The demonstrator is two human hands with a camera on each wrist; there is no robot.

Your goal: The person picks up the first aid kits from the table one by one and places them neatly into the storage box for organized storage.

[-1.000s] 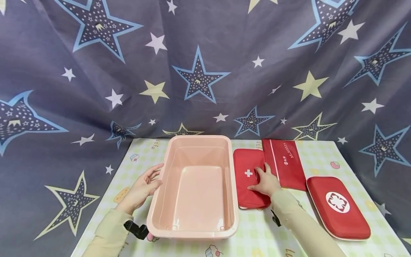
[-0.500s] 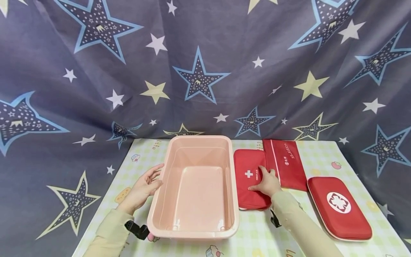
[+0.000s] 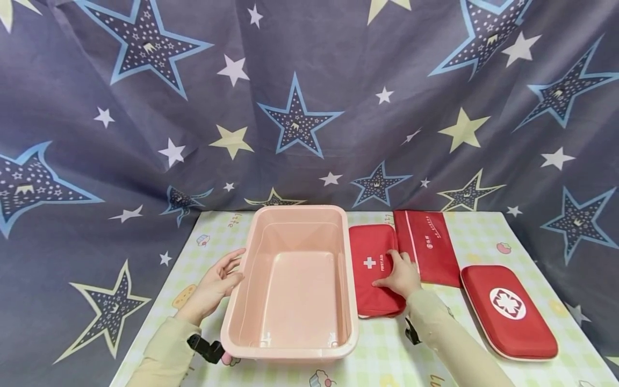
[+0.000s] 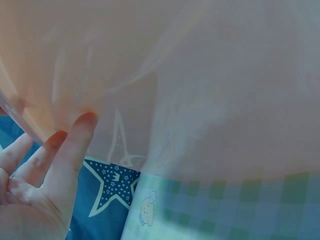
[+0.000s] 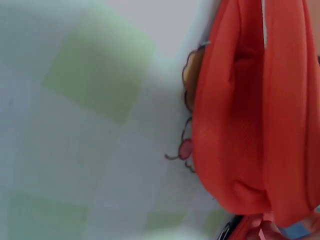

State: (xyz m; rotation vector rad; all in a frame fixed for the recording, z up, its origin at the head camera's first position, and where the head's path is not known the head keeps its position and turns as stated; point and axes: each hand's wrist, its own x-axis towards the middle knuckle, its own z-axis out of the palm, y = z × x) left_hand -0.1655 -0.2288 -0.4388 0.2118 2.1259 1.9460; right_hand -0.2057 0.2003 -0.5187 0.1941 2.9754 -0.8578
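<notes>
A pink plastic basin (image 3: 306, 353) stands on the table, its inside bare. Beside its left wall is my left hand (image 3: 210, 287), fingers extended and fingertips against the outside; the left wrist view shows the fingers (image 4: 75, 145) touching the translucent wall. Flat against the basin's right side lies a red first aid pouch (image 3: 365, 295) with a white cross. My right hand (image 3: 402, 275) rests on its right part, thumb and fingers spread apart over the fabric. In the right wrist view the pouch's edge (image 5: 285, 125) looms close, and the hand is mostly hidden.
A flat red bag (image 3: 432, 258) lies behind the right hand, close to the pouch. A hard red case (image 3: 510, 317) with a white emblem lies farther right. The checked tablecloth (image 3: 372, 360) covers the table, and a starry curtain (image 3: 300, 172) hangs behind.
The right hand's fingers have shifted slightly on the pouch, uncovering its printed lettering. The left hand and basin stay in place; the head view has drifted a little.
</notes>
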